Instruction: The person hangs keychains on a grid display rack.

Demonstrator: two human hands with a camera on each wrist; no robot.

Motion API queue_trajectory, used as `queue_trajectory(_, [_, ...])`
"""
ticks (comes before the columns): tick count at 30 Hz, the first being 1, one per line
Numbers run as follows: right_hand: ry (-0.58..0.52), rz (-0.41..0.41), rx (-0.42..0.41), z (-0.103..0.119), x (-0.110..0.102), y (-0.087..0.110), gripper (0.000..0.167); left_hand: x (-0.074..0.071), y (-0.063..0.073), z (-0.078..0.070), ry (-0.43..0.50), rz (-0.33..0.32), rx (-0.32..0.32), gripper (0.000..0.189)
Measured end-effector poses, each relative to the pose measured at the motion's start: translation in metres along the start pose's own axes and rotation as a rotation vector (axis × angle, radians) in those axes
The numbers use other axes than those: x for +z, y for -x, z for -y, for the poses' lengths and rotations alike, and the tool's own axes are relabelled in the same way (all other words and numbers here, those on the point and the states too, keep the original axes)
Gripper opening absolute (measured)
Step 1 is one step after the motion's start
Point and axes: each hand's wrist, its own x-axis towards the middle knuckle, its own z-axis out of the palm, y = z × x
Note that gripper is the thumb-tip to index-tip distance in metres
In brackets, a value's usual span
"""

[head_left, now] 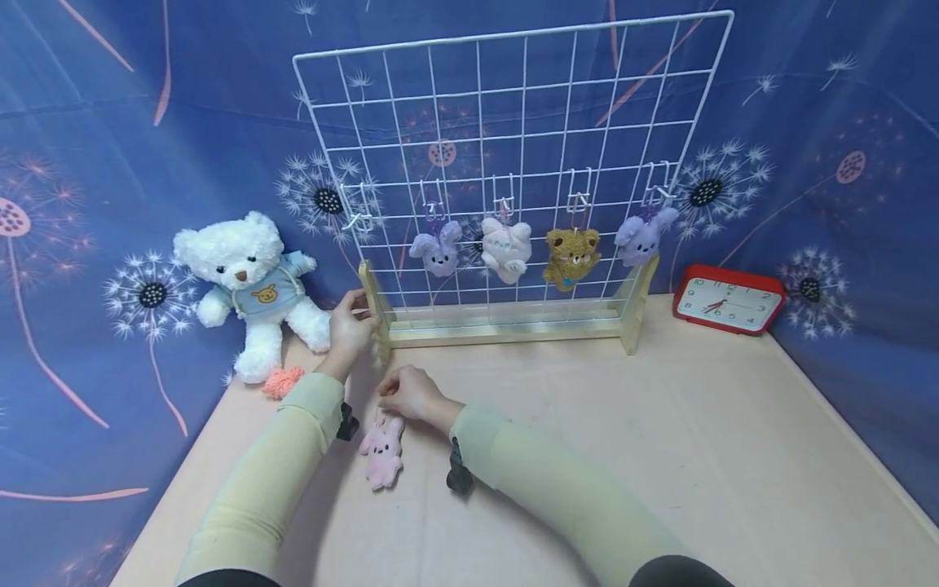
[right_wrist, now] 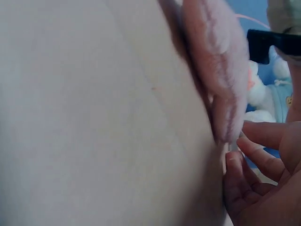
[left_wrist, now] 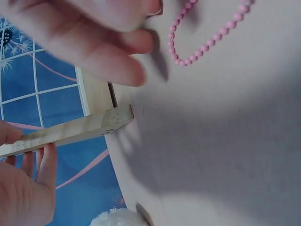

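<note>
At the left end of the rack, my left hand (head_left: 354, 326) grips the wooden end support (left_wrist: 89, 125), thumb on one face and fingers on the other. Nearer to me, the fingers of my right hand (head_left: 414, 394) pinch the top of a pink plush keychain (head_left: 382, 456) with long ears and a small face. Its body is below that hand, close over the table. A loop of pink beads (left_wrist: 188, 60) shows beneath the right hand in the left wrist view. The right wrist view has the plush body (right_wrist: 223, 70) close up beside the fingertips.
A white wire grid (head_left: 501, 37) stands in the wooden base. From its hooks hang two purple plush rabbits (head_left: 438, 253), a white plush (head_left: 506, 249) and a brown bear (head_left: 572, 259); the leftmost hook (head_left: 357, 220) is bare. A white teddy (head_left: 242, 253), orange yarn (head_left: 282, 381) and red clock (head_left: 729, 300) stand around.
</note>
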Motion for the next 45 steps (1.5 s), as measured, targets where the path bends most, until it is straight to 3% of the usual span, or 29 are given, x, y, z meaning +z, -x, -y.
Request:
queue_trajectory(10, [0.144,-0.049,0.091,-0.002,0.005,-0.008,0.008,0.000,-0.003,-0.003,0.007,0.000,0.003,0.055])
queue_trajectory(15, [0.211,-0.054,0.135,-0.003,0.011,-0.008,0.018,0.001,0.000,0.002,0.022,-0.006,-0.003,0.054])
queue_trajectory(24, [0.245,-0.012,0.114,0.003,0.011,-0.005,0.027,0.002,0.000,0.003,0.025,-0.011,-0.003,0.055])
queue_trajectory(31, [0.131,0.046,0.048,0.008,-0.001,-0.002,0.020,0.001,0.001,0.002,0.020,-0.019,0.001,0.054])
queue_trajectory(39, [-0.229,0.084,-0.032,-0.008,-0.005,-0.006,0.011,0.001,0.002,0.003,0.026,-0.021,0.013,0.054])
queue_trajectory(42, [-0.258,0.063,-0.086,-0.010,-0.007,-0.004,0.008,0.001,0.002,0.003,0.034,-0.019,0.017,0.054])
queue_trajectory(45, [-0.221,0.036,-0.146,-0.011,-0.010,-0.003,0.007,0.002,0.002,0.003,0.032,-0.018,0.017,0.053])
